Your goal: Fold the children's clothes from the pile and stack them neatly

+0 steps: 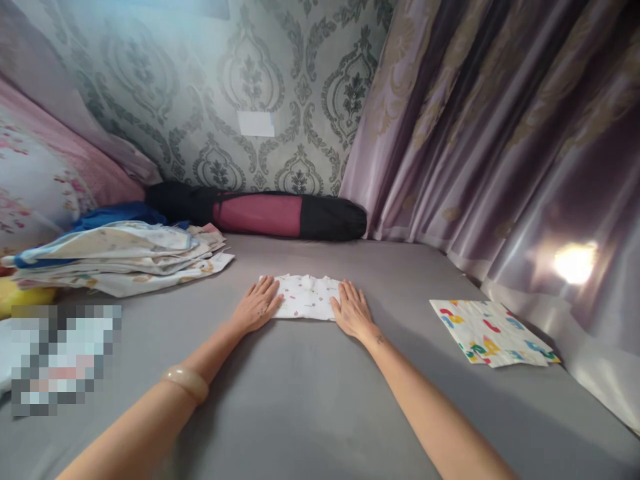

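Your left hand [259, 304] and right hand [353, 309] rest flat, fingers unclenched, on cloth [306, 299] — likely light, soft, floppy; hold by both ends.

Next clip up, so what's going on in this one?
A person has both hands open on a small, folded white printed cloth that lies flat on a grey bed-like surface. The left hand rests at its left end, the right hand at its right end. Off to the right lies another folded cloth with a colourful print, and to the left is a pile of light-coloured cloths. Neither hand touches those.
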Motion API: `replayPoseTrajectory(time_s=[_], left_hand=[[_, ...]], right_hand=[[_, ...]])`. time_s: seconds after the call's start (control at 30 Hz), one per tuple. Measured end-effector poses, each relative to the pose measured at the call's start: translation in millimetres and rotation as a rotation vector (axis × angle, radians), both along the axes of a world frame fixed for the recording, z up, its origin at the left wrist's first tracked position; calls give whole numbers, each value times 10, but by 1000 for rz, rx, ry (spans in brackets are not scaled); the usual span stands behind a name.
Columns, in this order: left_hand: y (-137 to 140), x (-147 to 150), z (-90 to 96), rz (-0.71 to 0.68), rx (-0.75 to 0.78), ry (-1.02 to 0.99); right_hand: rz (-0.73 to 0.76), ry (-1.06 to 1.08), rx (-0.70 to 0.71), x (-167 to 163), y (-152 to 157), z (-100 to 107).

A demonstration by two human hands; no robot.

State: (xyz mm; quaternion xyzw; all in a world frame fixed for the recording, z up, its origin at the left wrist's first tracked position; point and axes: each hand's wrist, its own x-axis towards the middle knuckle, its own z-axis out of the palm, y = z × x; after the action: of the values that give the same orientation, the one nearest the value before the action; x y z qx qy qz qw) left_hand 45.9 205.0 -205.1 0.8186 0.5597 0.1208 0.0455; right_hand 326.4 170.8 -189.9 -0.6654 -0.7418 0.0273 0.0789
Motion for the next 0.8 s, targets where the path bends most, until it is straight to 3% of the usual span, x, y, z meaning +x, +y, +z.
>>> replayPoseTrajectory(time_s=[0.2, 0.43, 0.63, 0.8], left_hand=[[0, 19, 28, 3, -36, 10], [-14, 65, 209, 8, -126, 57], [-70, 276, 304, -27, 66, 131], [-82, 409, 191, -29, 46, 108]], right_hand=[[-12, 3, -37, -20, 14, 15], [-5, -9, -94, -40, -8, 178], [41, 11, -40, -164, -1, 245], [68, 44, -29, -223, 13, 126]])
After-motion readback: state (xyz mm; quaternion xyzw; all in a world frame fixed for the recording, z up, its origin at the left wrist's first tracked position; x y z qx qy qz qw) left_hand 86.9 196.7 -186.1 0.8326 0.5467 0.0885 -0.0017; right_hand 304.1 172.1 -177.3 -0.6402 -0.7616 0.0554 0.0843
